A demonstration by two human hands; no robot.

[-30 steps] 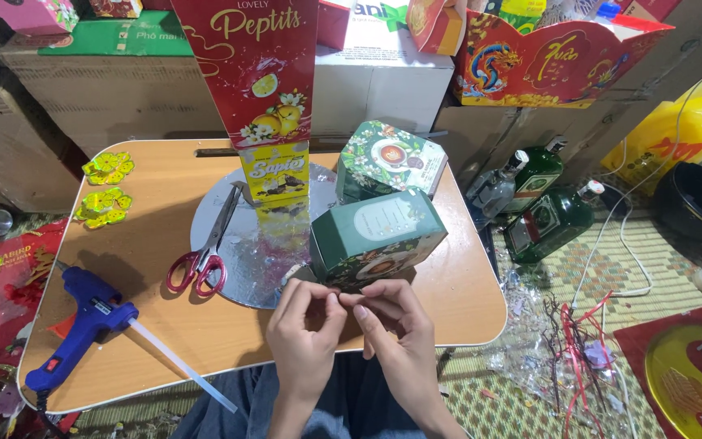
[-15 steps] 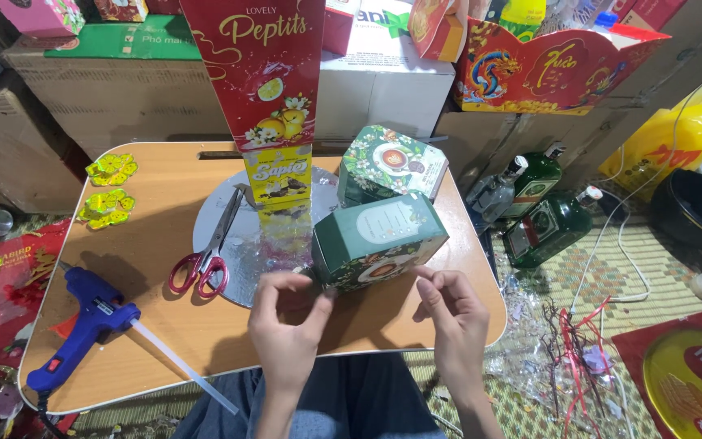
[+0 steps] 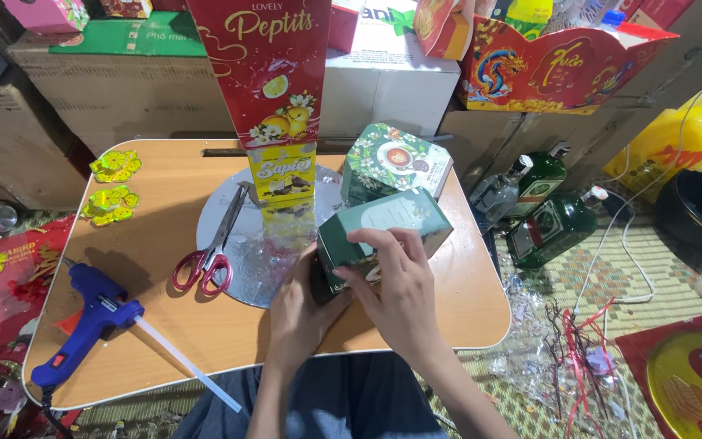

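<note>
Head view: left hand (image 3: 301,313) and right hand (image 3: 396,284) clamped on green carton (image 3: 383,232). Probably light, crushable; best gripped at corners beneath fingertips.

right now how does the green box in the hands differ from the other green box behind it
The green box in the hands is plain-topped and boxy, while the hexagonal green box behind shows a teacup picture. The left hand and right hand grip the first at the silver disc; the second stands untouched. Both are dark green cartons on the wooden table.
</note>
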